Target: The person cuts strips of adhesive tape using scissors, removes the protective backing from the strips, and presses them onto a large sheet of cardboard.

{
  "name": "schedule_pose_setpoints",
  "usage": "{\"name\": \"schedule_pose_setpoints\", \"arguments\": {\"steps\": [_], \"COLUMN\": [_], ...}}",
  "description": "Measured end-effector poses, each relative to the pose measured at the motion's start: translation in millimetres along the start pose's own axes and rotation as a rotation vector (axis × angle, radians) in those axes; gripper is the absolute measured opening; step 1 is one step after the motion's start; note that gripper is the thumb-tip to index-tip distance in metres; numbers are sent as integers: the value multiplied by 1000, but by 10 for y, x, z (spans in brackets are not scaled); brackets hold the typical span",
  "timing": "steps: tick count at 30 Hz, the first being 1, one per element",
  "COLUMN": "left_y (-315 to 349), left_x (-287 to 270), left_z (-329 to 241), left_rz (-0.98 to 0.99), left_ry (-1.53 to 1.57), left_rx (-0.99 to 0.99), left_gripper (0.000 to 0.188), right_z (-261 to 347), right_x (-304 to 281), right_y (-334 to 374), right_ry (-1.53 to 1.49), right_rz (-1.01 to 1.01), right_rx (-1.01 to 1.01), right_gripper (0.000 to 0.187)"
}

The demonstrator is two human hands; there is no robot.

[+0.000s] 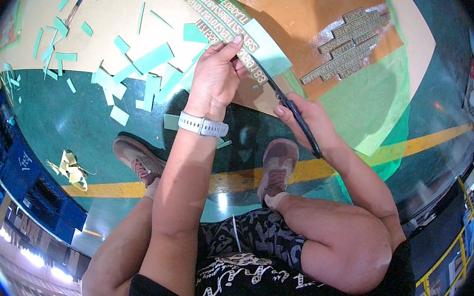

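Observation:
My left hand [216, 73] pinches a dark strip sheet with pale raised-looking characters [214, 12], thumb on top and fingers beneath. A pale green sheet [270, 49] shows behind the strip's lower part. In my right hand [311, 122] is a pair of black scissors [301, 121], gripped by the handles. The blades point up and left and lie along the strip's lower right edge, close to my left fingertips. Whether the blades are parted cannot be made out.
Green offcuts [150, 59] litter the tan board [108, 24] and dark green floor [31, 115]. At right, an orange-brown panel [286, 2] bears more character strips [346, 45], with green film [363, 109] around its near edge. Crumpled yellowish tape [71, 169] lies left of my shoes.

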State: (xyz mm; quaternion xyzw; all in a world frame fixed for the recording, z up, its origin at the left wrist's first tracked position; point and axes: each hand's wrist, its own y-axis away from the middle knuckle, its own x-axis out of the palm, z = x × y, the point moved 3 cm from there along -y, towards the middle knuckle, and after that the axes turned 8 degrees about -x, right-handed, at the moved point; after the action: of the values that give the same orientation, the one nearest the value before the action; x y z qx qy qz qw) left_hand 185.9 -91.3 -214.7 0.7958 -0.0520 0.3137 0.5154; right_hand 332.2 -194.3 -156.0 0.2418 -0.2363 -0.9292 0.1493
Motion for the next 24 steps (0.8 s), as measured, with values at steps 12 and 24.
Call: {"name": "schedule_pose_setpoints", "arguments": {"steps": [12,24], "left_y": [295,332], "left_x": [-135,-280], "left_z": [-531,-611], "left_rz": [39,251], "left_ry": [-409,-447], "left_rx": [-119,-235], "left_gripper": [22,26], "right_z": [35,355], "right_x": [-616,-643], "right_y": [116,-295], "right_ry": [-203,-7], "right_rz": [384,558], "right_rx": [7,-120], "right_gripper": [72,65]}}
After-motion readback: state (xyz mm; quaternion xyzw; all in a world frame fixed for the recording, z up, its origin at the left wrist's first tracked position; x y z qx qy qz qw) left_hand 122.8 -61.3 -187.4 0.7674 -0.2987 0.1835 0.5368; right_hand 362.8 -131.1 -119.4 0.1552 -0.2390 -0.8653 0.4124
